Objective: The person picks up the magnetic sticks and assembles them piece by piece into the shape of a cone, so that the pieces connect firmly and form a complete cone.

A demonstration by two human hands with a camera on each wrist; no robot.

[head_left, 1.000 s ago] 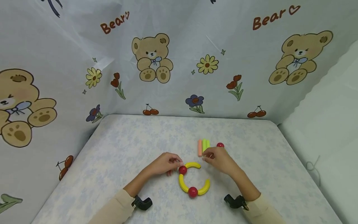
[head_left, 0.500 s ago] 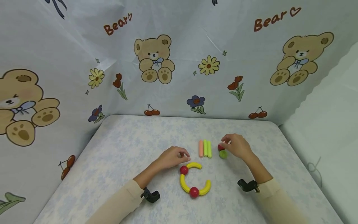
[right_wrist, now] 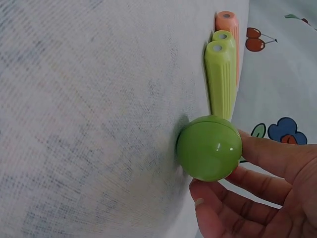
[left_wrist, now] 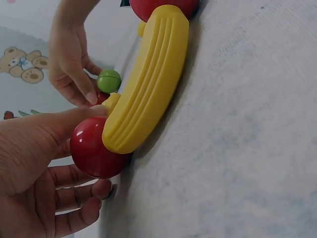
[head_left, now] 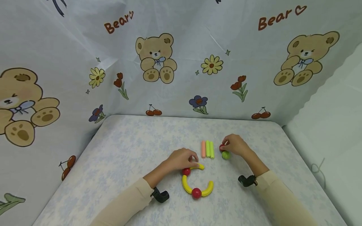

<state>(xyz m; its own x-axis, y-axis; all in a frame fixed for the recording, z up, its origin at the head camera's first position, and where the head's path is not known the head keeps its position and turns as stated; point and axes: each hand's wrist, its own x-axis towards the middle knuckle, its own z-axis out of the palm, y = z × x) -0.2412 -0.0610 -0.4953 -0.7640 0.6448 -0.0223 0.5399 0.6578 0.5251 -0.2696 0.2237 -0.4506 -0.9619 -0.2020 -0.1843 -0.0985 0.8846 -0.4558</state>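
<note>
Curved yellow sticks and two red balls form an unclosed ring on the table. My left hand (head_left: 182, 159) pinches the upper yellow stick (head_left: 201, 166), beside the upper red ball (head_left: 186, 171); in the left wrist view the thumb reaches behind this red ball (left_wrist: 96, 148), and the index fingertip is hidden. Lower down, another yellow stick (head_left: 185, 185) joins the second red ball (head_left: 196, 193). To the right, my right hand (head_left: 237, 145) pinches a third red ball (head_left: 221, 147), which touches or nearly touches a green ball (head_left: 225, 155). In the right wrist view the green ball (right_wrist: 210, 148) mostly hides that red ball.
A salmon straight stick (head_left: 203, 149) and two yellow-green straight sticks (head_left: 210, 149) lie side by side between the hands. The pale table (head_left: 135, 141) ends at a bear-printed cloth (head_left: 118, 56) at the back and left. White material (head_left: 333, 125) hangs on the right.
My right hand has moved from near the straight sticks to the third red ball and now pinches it. My left hand has shifted right from the upper red ball onto the upper yellow stick.
</note>
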